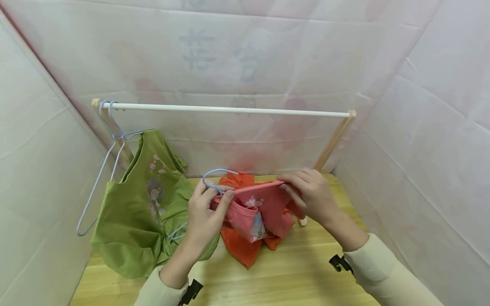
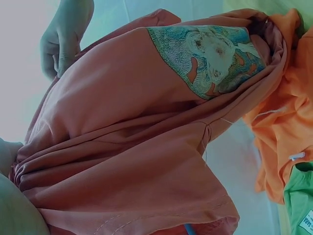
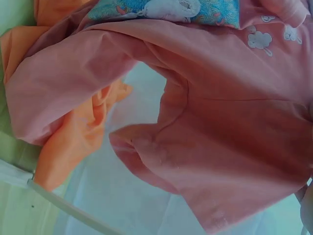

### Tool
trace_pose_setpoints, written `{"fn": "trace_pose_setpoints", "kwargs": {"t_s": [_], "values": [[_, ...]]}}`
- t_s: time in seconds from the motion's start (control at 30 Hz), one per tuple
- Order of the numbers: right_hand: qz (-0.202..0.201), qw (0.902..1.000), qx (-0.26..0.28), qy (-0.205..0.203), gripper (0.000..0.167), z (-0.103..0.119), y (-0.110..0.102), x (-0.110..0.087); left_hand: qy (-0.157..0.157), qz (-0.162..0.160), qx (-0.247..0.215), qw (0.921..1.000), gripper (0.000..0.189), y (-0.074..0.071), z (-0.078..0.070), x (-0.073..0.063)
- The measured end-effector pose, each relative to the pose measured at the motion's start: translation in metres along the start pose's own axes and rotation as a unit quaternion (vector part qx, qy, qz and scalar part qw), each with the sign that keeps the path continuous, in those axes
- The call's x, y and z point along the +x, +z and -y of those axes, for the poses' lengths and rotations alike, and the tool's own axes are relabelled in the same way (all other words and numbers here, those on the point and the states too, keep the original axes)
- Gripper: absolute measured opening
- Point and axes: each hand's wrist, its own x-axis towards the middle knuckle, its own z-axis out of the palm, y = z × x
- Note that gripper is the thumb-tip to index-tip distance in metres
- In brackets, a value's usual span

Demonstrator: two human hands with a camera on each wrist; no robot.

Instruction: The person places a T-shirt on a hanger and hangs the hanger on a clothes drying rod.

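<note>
A pink shirt with white bunny-like motifs and a blue picture patch hangs between both hands above the table. My left hand pinches its upper edge beside the hook of a blue hanger; most of that hanger is hidden in the cloth. At the other end of the same edge, my right hand holds the cloth between thumb and fingers. The shirt drapes in folds in the left wrist view. A sleeve-like part of the shirt hangs down in the right wrist view.
Behind the shirt an orange garment lies crumpled on the wooden table. To the left is a green garment with a printed figure. Blue hangers hang at the left end of the rack's white rod. Fabric walls surround the table.
</note>
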Motion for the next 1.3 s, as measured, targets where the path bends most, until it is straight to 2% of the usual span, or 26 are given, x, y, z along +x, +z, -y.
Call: {"fn": "trace_pose_setpoints", "kwargs": {"t_s": [0.17,0.33,0.47,0.7,0.83,0.93,1.1,1.17,1.3], "values": [[-0.016,0.9999,-0.002,0.001,0.029,0.009,0.002,0.005,-0.006,0.001,0.009,0.9999,0.006,0.001,0.001,0.0],[-0.037,0.9977,0.006,-0.057,0.038,0.033,0.014,0.023,0.005,0.001,0.013,0.9999,0.013,0.003,0.001,0.0],[-0.018,0.996,0.03,-0.082,0.035,0.05,0.024,0.036,0.009,0.01,0.002,0.9999,0.031,0.006,-0.002,0.002],[0.027,0.9965,0.026,-0.075,0.02,0.055,0.032,0.038,0.0,0.022,-0.019,0.9996,0.057,0.003,-0.006,0.0],[0.022,0.9979,0.028,-0.054,0.016,0.051,0.028,0.035,0.008,0.048,-0.003,0.9988,0.062,-0.006,-0.004,-0.002],[-0.002,0.9989,0.027,-0.039,0.019,0.044,0.022,0.032,0.018,0.056,0.024,0.998,0.061,-0.014,0.001,-0.004],[-0.032,0.9989,0.024,-0.024,0.026,0.035,0.014,0.029,0.056,0.049,0.059,0.9955,0.047,-0.028,0.012,-0.006],[-0.039,0.9987,0.025,-0.021,0.028,0.033,0.011,0.028,0.067,0.048,0.064,0.9946,0.041,-0.032,0.016,-0.007],[-0.046,0.9983,0.032,-0.018,0.027,0.031,0.006,0.029,0.068,0.043,0.057,0.9952,0.035,-0.042,0.024,-0.009]]}}
